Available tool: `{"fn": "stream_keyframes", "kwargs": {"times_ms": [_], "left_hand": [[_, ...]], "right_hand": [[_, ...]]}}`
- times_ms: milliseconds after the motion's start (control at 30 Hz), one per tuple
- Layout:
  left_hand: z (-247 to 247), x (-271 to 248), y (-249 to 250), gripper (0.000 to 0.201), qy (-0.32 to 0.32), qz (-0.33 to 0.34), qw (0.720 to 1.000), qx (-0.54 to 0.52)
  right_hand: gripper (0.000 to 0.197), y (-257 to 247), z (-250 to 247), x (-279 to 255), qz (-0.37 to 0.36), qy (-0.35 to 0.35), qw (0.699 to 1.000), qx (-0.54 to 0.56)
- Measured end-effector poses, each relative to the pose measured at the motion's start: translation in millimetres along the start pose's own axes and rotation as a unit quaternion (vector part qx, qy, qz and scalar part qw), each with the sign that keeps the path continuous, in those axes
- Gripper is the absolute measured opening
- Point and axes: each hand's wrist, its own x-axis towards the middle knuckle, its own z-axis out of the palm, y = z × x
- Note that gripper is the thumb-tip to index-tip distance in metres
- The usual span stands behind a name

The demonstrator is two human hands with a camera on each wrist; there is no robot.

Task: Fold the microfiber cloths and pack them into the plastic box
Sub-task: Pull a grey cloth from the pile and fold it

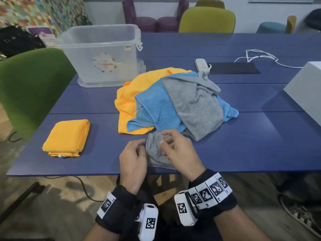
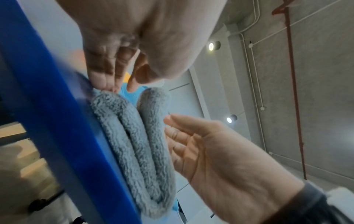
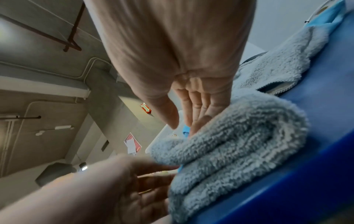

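A grey cloth, folded into a thick stack, lies at the table's near edge between my hands. My left hand touches its left side with loosely bent fingers; the left wrist view shows the fingertips at the cloth's far end, gripping nothing. My right hand rests on top of it, and its straight fingers lie flat on the pile of folds. Behind lies a loose heap of an orange cloth, a blue cloth and a grey cloth. A folded orange cloth sits at the left. The clear plastic box stands at the back left.
The blue table also bears a white power strip, a black mat, white cables and a white box at the right. A green chair stands at the left, with more chairs behind the table.
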Motion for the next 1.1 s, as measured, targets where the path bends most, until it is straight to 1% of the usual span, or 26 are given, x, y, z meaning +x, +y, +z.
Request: {"fn": "stream_keyframes", "kwargs": {"times_ms": [33, 67, 100, 167, 233, 267, 333, 367, 433, 567, 667, 767, 833, 867, 900, 967, 1000, 1033, 1100], "left_hand": [[-2, 1, 3, 0.021, 0.014, -0.037, 0.999, -0.004], [-4, 2, 7, 0.027, 0.010, -0.063, 0.998, -0.012], [-5, 4, 11, 0.036, -0.010, -0.081, 0.997, -0.014], [-9, 7, 17, 0.045, -0.068, -0.083, 0.994, 0.019], [-11, 11, 18, 0.050, -0.112, -0.063, 0.987, 0.095], [-12, 12, 18, 0.048, -0.124, -0.055, 0.983, 0.120], [-11, 15, 17, 0.043, -0.138, -0.053, 0.980, 0.133], [-10, 16, 16, 0.044, -0.142, -0.055, 0.979, 0.136], [-8, 18, 13, 0.047, -0.148, -0.060, 0.976, 0.146], [-4, 19, 12, 0.050, -0.155, -0.079, 0.972, 0.159], [-2, 18, 14, 0.045, -0.157, -0.082, 0.972, 0.155], [-3, 16, 15, 0.037, -0.147, -0.077, 0.978, 0.127], [-4, 15, 13, 0.034, -0.143, -0.089, 0.984, 0.066], [-6, 13, 12, 0.032, -0.141, -0.100, 0.985, 0.021], [-10, 12, 10, 0.031, -0.136, -0.109, 0.984, -0.026], [-22, 10, 9, 0.029, -0.112, -0.118, 0.981, -0.107], [-30, 9, 10, 0.027, -0.093, -0.117, 0.979, -0.142], [-38, 9, 11, 0.024, -0.069, -0.117, 0.975, -0.175], [-58, 11, 11, 0.020, -0.020, -0.120, 0.966, -0.228]], "right_hand": [[0.024, 2, 0, -1, -0.015, -0.003, 1.000, -0.022], [0.023, 3, 0, -2, -0.034, -0.009, 0.998, -0.044], [0.023, 5, 1, -3, -0.056, -0.020, 0.996, -0.071], [0.021, 6, 5, -7, -0.098, -0.041, 0.981, -0.160], [0.021, 9, 9, -12, -0.135, -0.028, 0.954, -0.265], [0.025, 11, 10, -15, -0.145, -0.014, 0.944, -0.295], [0.042, 15, 14, -21, -0.155, -0.002, 0.939, -0.308], [0.051, 19, 18, -24, -0.155, -0.007, 0.939, -0.308], [0.061, 27, 26, -29, -0.147, -0.031, 0.935, -0.321], [0.064, 37, 36, -34, -0.130, -0.041, 0.926, -0.352], [0.065, 41, 34, -32, -0.127, -0.053, 0.925, -0.354], [0.065, 43, 28, -29, -0.141, -0.075, 0.931, -0.329], [0.062, 42, 21, -26, -0.137, -0.083, 0.952, -0.260], [0.061, 41, 17, -24, -0.126, -0.068, 0.966, -0.215], [0.061, 39, 14, -21, -0.113, -0.036, 0.977, -0.177], [0.063, 34, 10, -15, -0.074, 0.039, 0.990, -0.110], [0.064, 30, 11, -10, -0.045, 0.056, 0.995, -0.070], [0.065, 25, 15, -4, -0.009, 0.048, 0.999, -0.022], [0.069, 6, 28, 10, 0.057, -0.004, 0.994, 0.094]]}}
